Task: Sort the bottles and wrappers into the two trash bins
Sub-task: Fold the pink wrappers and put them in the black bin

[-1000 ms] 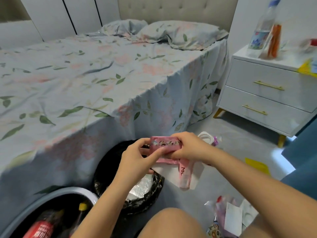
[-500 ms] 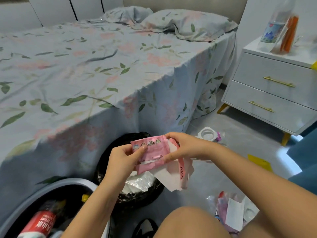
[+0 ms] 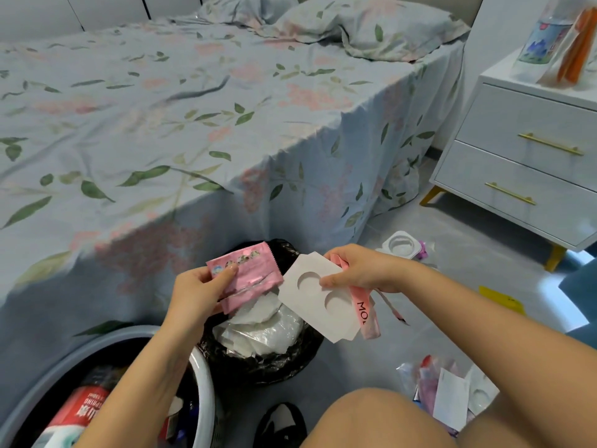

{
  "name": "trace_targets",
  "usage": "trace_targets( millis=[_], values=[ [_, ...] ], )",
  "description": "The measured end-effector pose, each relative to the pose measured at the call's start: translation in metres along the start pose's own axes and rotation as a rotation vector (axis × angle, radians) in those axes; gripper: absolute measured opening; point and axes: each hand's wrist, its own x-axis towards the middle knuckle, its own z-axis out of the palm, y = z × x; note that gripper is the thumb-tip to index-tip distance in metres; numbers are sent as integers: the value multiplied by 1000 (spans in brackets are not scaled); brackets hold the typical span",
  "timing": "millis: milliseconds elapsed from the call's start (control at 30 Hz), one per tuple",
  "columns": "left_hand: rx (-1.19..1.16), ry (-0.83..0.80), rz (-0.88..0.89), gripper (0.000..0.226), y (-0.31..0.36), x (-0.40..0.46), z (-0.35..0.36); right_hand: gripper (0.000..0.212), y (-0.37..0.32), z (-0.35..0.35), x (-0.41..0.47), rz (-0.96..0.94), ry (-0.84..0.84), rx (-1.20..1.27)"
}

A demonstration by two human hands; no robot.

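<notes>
My left hand (image 3: 206,289) pinches the pink wrapper (image 3: 247,270) and my right hand (image 3: 358,270) grips the white card packaging (image 3: 318,305), both above the black-lined bin (image 3: 258,360), so next I judge: let go.

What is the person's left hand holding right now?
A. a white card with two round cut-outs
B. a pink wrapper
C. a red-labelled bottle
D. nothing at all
B: the left hand pinches the pink wrapper over the black-lined bin, while the right hand holds the white card.
</notes>
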Motion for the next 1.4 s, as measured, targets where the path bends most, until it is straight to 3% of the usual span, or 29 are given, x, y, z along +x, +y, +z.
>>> trace_targets(
  millis=[267, 400, 500, 633, 733, 800, 933, 1067, 1400],
  values=[
    [381, -81, -56, 9, -32, 32, -10, 29, 5, -2, 6, -6, 34, -9],
    [757, -6, 96, 35, -29, 24, 3, 30, 6, -2, 7, -1, 32, -18],
    [592, -73, 155, 33, -11, 2, 18, 31, 6, -3, 9, -4, 37, -9],
    [155, -319, -109, 33, 7, -30, 45, 28, 4, -1, 11, -29, 56, 4],
    [71, -270, -125, 40, 8, -38, 53, 24, 2, 1, 11, -49, 60, 36],
    [26, -254, -136, 32, 4, -37, 53, 26, 0, 3, 11, -56, 54, 58],
    [38, -238, -116, 23, -1, -35, 50, 12, -3, 10, 14, -83, 40, 55],
    [27, -186, -102, 22, -2, -30, 38, 40, -3, 15, 19, -63, 136, -140],
    [203, -56, -176, 41, -42, 25, 4, 40, 6, 8, 21, 23, 119, -169]
  ],
)
